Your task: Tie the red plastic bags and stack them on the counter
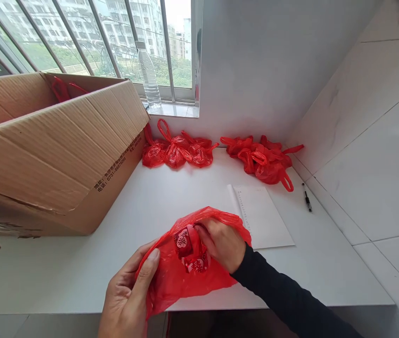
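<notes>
Head view: the left hand (129, 286) pinches the near-left edge of an open red bag (192, 284) between thumb and fingers, holding its mouth apart. The right hand (225, 241) reaches inside the bag, its fingertips against small red packets (183, 240); whether they grip one I cannot tell. The step in hand looks like handling the packets within the bag, though their direction, in or out, is unclear. The next move calls for a steady left pinch and room for the right fingers to clear the thin plastic. Beyond the hands lie tied red bags (176, 152); left of the left hand stands a cardboard box (62, 159); just past the right hand lies a notebook (266, 216).
</notes>
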`<state>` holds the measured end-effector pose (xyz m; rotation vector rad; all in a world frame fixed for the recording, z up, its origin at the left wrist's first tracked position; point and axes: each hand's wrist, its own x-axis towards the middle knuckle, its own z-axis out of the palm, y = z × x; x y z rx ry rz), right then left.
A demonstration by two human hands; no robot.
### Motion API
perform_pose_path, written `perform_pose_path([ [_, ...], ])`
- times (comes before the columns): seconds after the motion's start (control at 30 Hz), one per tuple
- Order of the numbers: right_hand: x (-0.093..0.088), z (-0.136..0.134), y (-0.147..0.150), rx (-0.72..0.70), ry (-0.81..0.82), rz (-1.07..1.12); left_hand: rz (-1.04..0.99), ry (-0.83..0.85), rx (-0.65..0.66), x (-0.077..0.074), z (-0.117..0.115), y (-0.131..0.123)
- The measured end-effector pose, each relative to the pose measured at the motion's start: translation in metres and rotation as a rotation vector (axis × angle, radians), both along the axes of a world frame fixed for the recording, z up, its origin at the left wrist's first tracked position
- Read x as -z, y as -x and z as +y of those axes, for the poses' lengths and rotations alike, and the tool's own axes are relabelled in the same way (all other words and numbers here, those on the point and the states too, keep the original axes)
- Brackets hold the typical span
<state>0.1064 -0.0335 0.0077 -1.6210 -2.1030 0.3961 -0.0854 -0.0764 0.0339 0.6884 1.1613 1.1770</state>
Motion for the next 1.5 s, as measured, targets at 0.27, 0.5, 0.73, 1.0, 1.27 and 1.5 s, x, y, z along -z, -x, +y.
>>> perform_pose_path([
  [0.27, -0.006, -0.02, -0.024, -0.049, 0.174, -0.24, -0.024, 0.018, 0.009, -0.001, 0.0, -0.001],
  [0.5, 0.001, -0.015, -0.022, -0.036, 0.205, -0.363, -0.025, 0.008, 0.025, -0.004, 0.006, -0.009],
  [0.73, -0.014, -0.019, -0.038, 0.052, 0.171, -0.289, -0.021, 0.005, -0.01, -0.003, 0.005, -0.006],
  [1.0, -0.027, -0.04, -0.038, -0.097, 0.284, -0.438, -0.039, 0.021, -0.035, -0.004, 0.004, -0.006],
  [1.27, -0.028, -0.043, -0.038, -0.187, 0.26, -0.341, -0.041, 0.021, 0.007, -0.004, 0.004, -0.01],
  [1.5, -0.008, -0.022, -0.031, -0.078, 0.246, -0.416, -0.015, 0.003, 0.015, -0.006, 0.003, -0.01],
])
